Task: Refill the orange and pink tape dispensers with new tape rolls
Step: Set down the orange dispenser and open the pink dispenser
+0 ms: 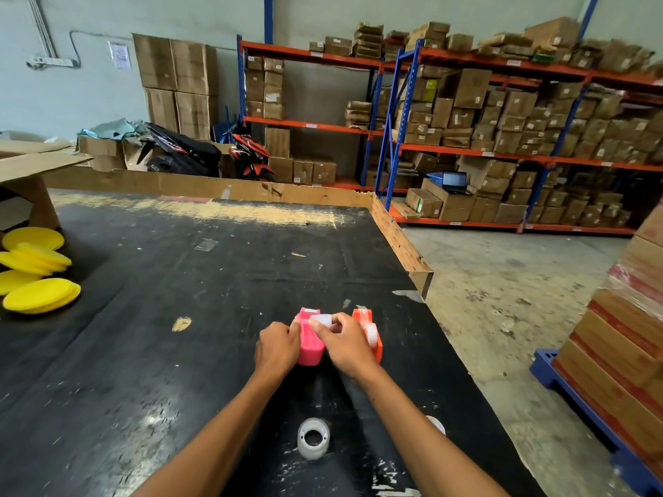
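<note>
A pink tape dispenser [309, 344] stands on the black table [179, 317], near the right edge. My left hand [277, 347] grips its left side. My right hand [343, 344] pinches a clear tape roll [321, 321] just above the pink dispenser's open top. Right beside it stands the orange tape dispenser [369, 328] with a clear roll seated in it, partly hidden by my right hand. Close to me lies a loose stack of clear tape rolls [313, 438]. Another roll [437, 424] peeks out behind my right forearm.
Several yellow foam pads [36, 274] lie at the table's left. A cardboard wall [215, 186] lines the far and right table edges. Stacked cartons on a blue pallet [617, 356] stand to the right. Shelving full of boxes [502, 138] fills the background.
</note>
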